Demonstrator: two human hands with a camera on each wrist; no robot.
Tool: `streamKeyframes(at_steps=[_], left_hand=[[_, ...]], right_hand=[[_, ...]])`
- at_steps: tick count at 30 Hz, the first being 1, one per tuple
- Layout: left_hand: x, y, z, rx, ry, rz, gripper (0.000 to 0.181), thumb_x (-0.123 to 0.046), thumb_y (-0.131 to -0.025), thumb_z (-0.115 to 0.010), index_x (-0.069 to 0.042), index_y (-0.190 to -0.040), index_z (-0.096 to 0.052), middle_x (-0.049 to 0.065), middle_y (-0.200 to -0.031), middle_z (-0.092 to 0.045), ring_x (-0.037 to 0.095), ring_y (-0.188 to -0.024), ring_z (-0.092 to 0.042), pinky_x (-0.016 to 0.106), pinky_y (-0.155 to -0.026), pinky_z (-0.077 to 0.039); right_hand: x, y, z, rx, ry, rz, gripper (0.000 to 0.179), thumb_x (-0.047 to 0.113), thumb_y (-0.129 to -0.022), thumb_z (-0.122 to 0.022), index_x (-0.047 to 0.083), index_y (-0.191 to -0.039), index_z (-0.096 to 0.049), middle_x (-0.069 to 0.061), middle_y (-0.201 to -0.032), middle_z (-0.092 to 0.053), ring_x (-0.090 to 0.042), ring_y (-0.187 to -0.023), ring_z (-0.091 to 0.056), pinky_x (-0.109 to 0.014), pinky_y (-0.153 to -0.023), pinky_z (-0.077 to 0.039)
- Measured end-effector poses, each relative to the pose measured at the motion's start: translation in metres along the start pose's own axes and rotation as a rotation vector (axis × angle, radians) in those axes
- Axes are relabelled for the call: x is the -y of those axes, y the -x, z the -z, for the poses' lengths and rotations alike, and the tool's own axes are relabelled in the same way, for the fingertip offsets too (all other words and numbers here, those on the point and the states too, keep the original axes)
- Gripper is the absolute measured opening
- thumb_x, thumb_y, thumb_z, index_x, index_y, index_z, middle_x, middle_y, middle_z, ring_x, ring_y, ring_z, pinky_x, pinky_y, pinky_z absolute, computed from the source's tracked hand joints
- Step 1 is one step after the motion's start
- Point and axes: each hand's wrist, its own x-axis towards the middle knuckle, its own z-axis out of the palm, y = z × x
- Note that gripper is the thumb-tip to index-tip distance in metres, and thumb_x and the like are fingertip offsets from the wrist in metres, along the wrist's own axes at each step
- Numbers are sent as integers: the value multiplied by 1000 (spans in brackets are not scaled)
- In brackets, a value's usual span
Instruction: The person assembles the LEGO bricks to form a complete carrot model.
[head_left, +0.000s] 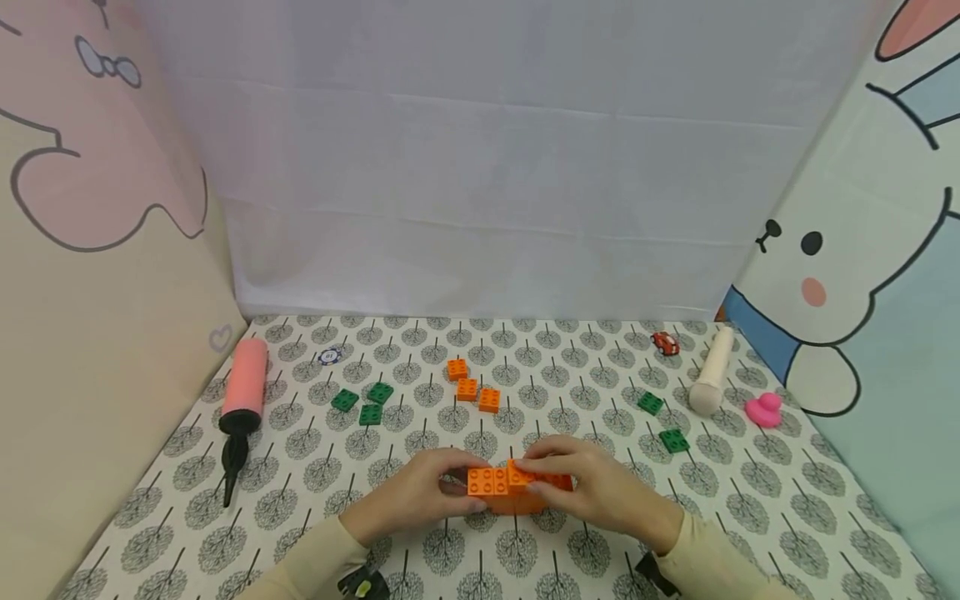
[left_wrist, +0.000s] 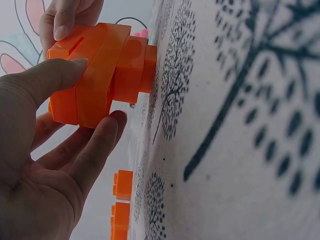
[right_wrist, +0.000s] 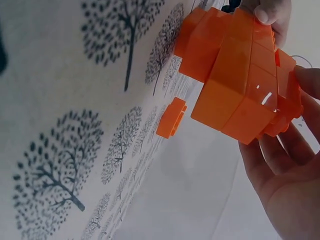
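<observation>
We're in at the near middle of the cloth [head_left: 600, 558], and here sits the orange build [head_left: 486, 482], a wide layer over narrower bricks, with a hand at either end. The left hand [head_left: 416, 492] has the left end gripped: we see thumb on one side, fingers bent round the other, spread just as wide as the plastic between them. Over to the right hand [head_left: 600, 487], and it's a pinch too, thumb and fingertips on the upper bricks at the right end, covering part of that end from our head view. Whether the underside touches the cloth, we can't tell. Just beyond the hands we've got three loose orange bricks [head_left: 467, 389] in a slanting row. Out left, three green bricks [head_left: 371, 414] cluster together, a chip [head_left: 330, 357] behind them, and the pink-and-black pump [head_left: 246, 375] lies along the side. Across to the right, two more green pieces [head_left: 674, 441] lie near the right hand, then a white cylinder [head_left: 712, 371], the pink duck [head_left: 765, 410] beside it, and a red car [head_left: 665, 343] towards the back edge.
</observation>
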Motion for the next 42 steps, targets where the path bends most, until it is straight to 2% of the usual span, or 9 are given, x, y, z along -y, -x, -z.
streamKeyframes(at_steps=[6,10,18,25,30,36,42], left_hand=[[-1,0,-1,0,28,6,43,-33,-85,-78,-25,-125,-67,-10,-114,-68,5,-98,-66,23,-88,-56],[-1,1,-1,-3,9,4,44,-34,-85,-78,-25,-126,-67,-10,-115,-68,4,-99,-65,23,-89,-55],[-1,0,-1,0,11,-13,43,-32,-85,-78,-23,-126,-67,-8,-116,-68,5,-100,-65,22,-89,-55],[-1,0,-1,2,13,-10,43,-33,-85,-78,-24,-125,-67,-10,-114,-68,4,-100,-65,22,-90,-54],[-1,0,0,-2,32,-5,42,-33,-85,-78,-23,-125,-67,-9,-113,-68,6,-101,-65,23,-90,-55],[-2,0,0,-6,-3,-1,42,-35,-85,-77,-24,-125,-67,-11,-115,-68,4,-101,-64,23,-91,-54],[-1,1,-1,3,27,-11,41,-34,-86,-76,-24,-125,-67,-9,-115,-68,5,-100,-65,22,-89,-55]], right_hand=[[1,0,-2,-26,-49,-12,29,26,-92,-72,16,-120,-73,4,-119,-68,-12,-105,-64,-31,-88,-57],[0,0,-3,-42,-64,-3,29,23,-91,-74,14,-118,-74,3,-118,-68,-13,-104,-64,-29,-86,-57],[-3,1,-7,-73,-22,48,30,22,-89,-76,14,-117,-74,1,-117,-69,-15,-104,-65,-32,-88,-58],[-3,0,-7,-90,-5,109,31,18,-85,-78,11,-115,-74,-3,-116,-69,-16,-101,-66,-25,-86,-58],[-3,-3,-4,-79,1,117,31,18,-86,-77,10,-115,-74,-4,-116,-68,-18,-103,-66,-28,-86,-58],[-3,-1,-7,-84,16,100,32,20,-85,-78,12,-116,-74,-2,-116,-68,-16,-104,-66,-31,-89,-58],[-6,1,-9,-100,12,131,33,18,-85,-79,12,-116,-74,-4,-116,-69,-18,-106,-66,-31,-91,-57]])
